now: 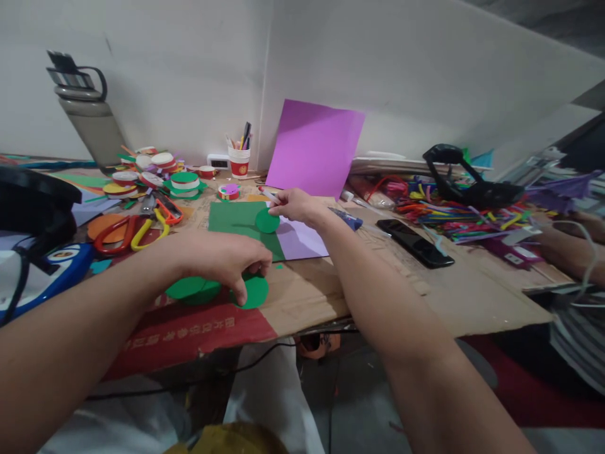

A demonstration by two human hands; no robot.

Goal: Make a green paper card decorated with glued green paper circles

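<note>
**Raised green disc (pixel 267 221) at right hand (pixel 295 207); lower green disc (pixel 256 292) at left hand (pixel 231 260)**

Near edge of worktop (pixel 312 287): lower disc under left fingers, thumb on its left side, other fingers bent over its far side; full closure on it impossible to tell. Just left, partly below the wrist, more green paper (pixel 191 291), at least one piece, overlap unclear.

Farther in, mid-worktop: raised disc pinched in right fingers, hanging nearward and slightly left of the fingertips, above green sheet (pixel 236 217). Round, so no long axis. Right hand nearer to this one, left hand to the lower one. Pale slim item (pixel 269 195) also at right fingertips.

Counts: one green sheet, one lavender sheet (pixel 302 241) adjoining on the right, one black phone (pixel 416 243) toward right edge. Far edge: one paper cup (pixel 239 162), one purple sheet (pixel 316 148) upright.
</note>
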